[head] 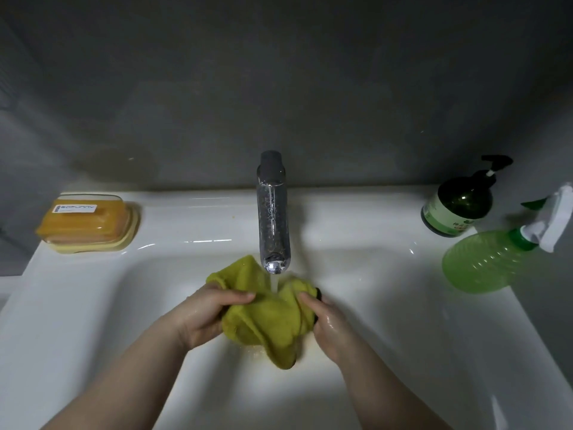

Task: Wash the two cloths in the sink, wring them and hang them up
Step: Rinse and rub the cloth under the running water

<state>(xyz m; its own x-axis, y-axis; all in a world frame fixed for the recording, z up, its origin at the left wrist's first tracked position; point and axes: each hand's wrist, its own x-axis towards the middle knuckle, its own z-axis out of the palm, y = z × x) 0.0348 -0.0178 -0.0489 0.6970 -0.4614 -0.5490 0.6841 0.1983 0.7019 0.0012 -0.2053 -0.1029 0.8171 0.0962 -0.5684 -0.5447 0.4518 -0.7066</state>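
Closest to me, two bare forearms (124, 383) reach in from the lower edge, and both hands are closed on the yellow-green cloth (266, 318) over the basin of the white sink (93, 305). I see the left hand (204, 315) gripping the cloth's left side, thumb on top and fingers curled under. The right hand (328, 324), wet and shiny, pinches the right side. Between the hands the cloth is bunched and pulled sideways, its long axis running from one hand to the other. One corner peaks away from me toward the spout, and a loose tail hangs below the hands, tip pointing at the basin floor. Just beyond the hands the chrome faucet (273, 212) pours a thin stream of water (274, 282) onto the cloth's middle. Well left of the left hand a yellow soap dish (88, 223) sits on the sink's rim. Out past the right hand stand a dark pump bottle (459, 206) and a green spray bottle (486, 262).
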